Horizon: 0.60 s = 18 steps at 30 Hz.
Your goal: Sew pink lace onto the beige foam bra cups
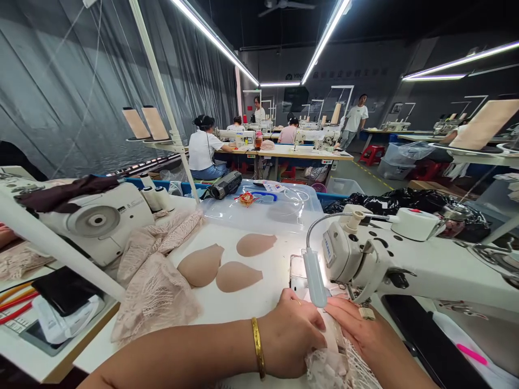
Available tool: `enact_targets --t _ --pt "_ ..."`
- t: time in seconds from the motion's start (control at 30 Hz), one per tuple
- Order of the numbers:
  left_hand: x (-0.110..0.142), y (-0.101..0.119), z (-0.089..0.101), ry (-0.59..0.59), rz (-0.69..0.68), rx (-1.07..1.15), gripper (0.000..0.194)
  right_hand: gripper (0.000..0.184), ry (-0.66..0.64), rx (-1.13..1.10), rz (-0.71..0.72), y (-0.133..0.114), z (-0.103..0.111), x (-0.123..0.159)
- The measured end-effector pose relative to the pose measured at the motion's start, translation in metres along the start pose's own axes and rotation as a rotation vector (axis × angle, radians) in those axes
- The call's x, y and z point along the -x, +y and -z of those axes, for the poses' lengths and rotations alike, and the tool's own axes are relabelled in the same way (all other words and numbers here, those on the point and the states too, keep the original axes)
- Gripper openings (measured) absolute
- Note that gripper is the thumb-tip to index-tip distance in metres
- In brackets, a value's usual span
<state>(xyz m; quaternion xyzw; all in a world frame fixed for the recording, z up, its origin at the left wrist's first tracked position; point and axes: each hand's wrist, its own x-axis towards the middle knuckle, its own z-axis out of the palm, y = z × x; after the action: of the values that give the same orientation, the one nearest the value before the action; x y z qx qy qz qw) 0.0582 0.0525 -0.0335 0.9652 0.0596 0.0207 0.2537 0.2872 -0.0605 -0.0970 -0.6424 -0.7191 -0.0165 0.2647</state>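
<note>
Pale pink lace fabric (330,370) lies under my hands at the front of a white sewing machine (365,254). My left hand (295,332), with a gold bangle at its wrist, is closed on the fabric with its fingers curled. My right hand (357,324) lies flat over the right side of the cloth, fingers stretched toward the needle area. A small lamp (315,278) on a bent neck hides part of the stitching spot. Left of my hands, three beige bra cup pieces (239,276) rest on the white table (227,310).
More lace (156,297) is heaped at the table's left. Behind the cups stands a clear plastic lid (263,208) with a tape dispenser-like black object (225,185) on it. A thread stand pole (162,97) rises at left. Co-workers sit at machines farther back.
</note>
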Motion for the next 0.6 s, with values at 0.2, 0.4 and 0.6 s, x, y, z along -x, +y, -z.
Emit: enact_targets --t 0.2,0.4,0.6 --pt "-0.008 -0.016 0.011 0.026 -0.116 -0.032 0.006 0.040 -0.078 0.077 0.116 0.003 0.012 -0.004" --pt "-0.017 -0.032 0.025 0.020 -0.208 -0.147 0.020 0.047 -0.018 0.091 0.144 0.006 0.007 -0.002" --pt "-0.016 -0.035 0.037 -0.016 -0.240 -0.245 0.020 0.042 -0.122 0.097 0.199 -0.001 0.010 0.004"
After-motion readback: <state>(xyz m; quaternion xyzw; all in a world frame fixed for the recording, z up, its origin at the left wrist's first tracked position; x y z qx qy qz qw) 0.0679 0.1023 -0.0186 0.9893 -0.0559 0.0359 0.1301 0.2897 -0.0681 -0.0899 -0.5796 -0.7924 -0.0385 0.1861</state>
